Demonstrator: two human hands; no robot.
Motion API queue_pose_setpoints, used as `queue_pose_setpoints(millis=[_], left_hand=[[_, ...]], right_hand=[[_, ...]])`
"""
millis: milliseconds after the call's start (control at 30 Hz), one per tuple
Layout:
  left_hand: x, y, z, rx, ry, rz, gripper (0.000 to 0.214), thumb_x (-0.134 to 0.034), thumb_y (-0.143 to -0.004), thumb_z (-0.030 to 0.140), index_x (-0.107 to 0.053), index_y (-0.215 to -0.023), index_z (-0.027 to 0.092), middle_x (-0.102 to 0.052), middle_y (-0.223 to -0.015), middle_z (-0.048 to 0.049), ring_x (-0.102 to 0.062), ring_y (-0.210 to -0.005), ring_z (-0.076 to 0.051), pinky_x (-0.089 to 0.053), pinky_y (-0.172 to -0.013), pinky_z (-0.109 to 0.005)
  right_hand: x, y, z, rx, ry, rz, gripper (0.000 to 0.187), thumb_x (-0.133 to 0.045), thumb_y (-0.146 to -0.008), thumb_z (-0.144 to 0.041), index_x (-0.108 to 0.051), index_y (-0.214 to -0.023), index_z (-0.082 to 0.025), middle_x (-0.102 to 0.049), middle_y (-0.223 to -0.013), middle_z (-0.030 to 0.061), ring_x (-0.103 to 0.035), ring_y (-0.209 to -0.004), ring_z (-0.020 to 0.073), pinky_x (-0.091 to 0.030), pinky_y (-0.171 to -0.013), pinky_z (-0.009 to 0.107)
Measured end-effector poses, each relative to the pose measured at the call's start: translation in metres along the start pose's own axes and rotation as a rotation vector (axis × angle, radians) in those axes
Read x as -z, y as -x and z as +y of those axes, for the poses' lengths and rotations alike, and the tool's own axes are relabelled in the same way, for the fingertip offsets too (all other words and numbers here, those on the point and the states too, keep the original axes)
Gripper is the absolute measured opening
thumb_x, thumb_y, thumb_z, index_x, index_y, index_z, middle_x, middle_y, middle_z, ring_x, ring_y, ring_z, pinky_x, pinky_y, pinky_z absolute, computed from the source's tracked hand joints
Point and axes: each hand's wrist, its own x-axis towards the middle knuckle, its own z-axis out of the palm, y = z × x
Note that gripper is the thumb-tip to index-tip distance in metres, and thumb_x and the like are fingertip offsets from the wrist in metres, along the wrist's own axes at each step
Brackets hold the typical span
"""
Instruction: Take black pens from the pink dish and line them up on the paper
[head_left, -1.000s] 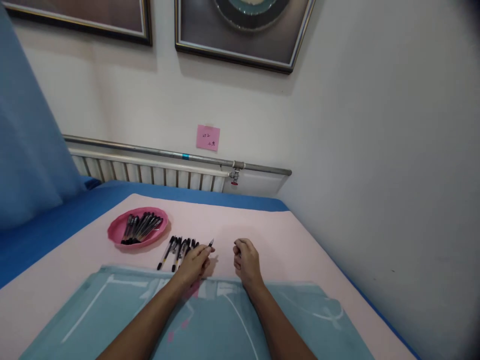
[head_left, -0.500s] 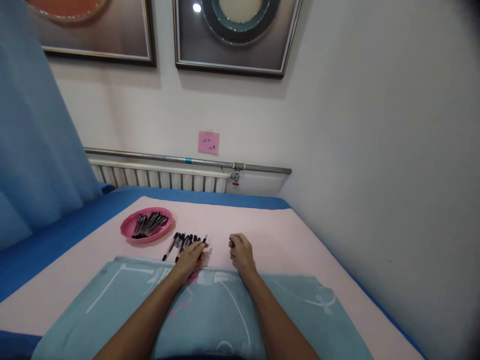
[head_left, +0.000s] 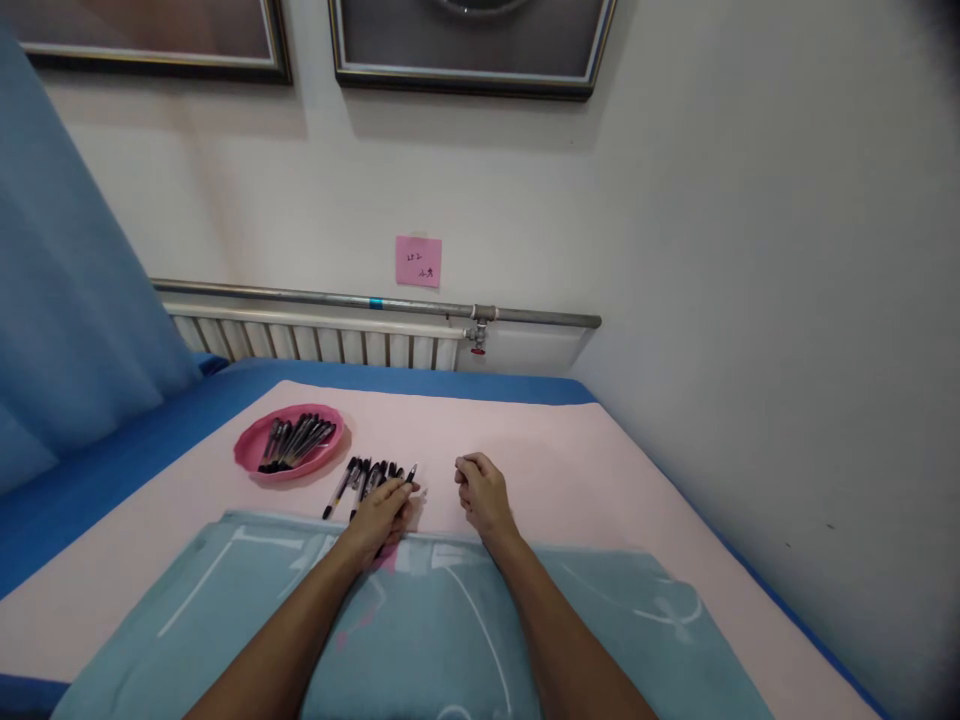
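Note:
My left hand (head_left: pixel 382 510) is closed around a pen (head_left: pixel 412 473), whose dark pointed end sticks up past the fingers. Just left of it, several black-capped pens (head_left: pixel 343 487) lie side by side on the pink cloth, some partly covered by the hand. My right hand (head_left: pixel 482 490) is a short way to the right, fingers curled in a pinch. Whatever it may hold is hidden or too small to name. Farther back on the left, a pink oval dish (head_left: pixel 247 462) holds a pile of similar pens (head_left: pixel 304 440).
Under my forearms a light blue cloth (head_left: pixel 420 620) lies over the pink cloth (head_left: pixel 525 430). Blue covering (head_left: pixel 420 380) shows along the far edge. Behind are a radiator (head_left: pixel 330 343), a pipe with a valve (head_left: pixel 478 335) and a wall. A blue curtain (head_left: pixel 82 280) hangs left.
The view has tipped slightly downward. Both hands stay in nearly the same places, the left still gripping the pen; the right hand's fingers have shifted slightly.

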Motion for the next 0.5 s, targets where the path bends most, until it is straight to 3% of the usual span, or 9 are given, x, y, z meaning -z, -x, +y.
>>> queue_pose_setpoints(millis=[500], left_hand=[[0.0025, -0.003, -0.0018, -0.017, -0.005, -0.037, 0.037, -0.058, -0.066, 0.046, -0.052, -0.087, 0.016, -0.042, -0.049, 0.0098, -0.022, -0.03, -0.001, -0.01, -0.031, -0.016]], right_hand=[[-0.0006, 0.0029, 0.0023, -0.002, 0.089, -0.016, 0.018, -0.056, -0.066, -0.036, -0.051, -0.065, -0.019, -0.049, -0.05, -0.0066, -0.034, -0.033, 0.0038, -0.021, -0.03, 0.016]])
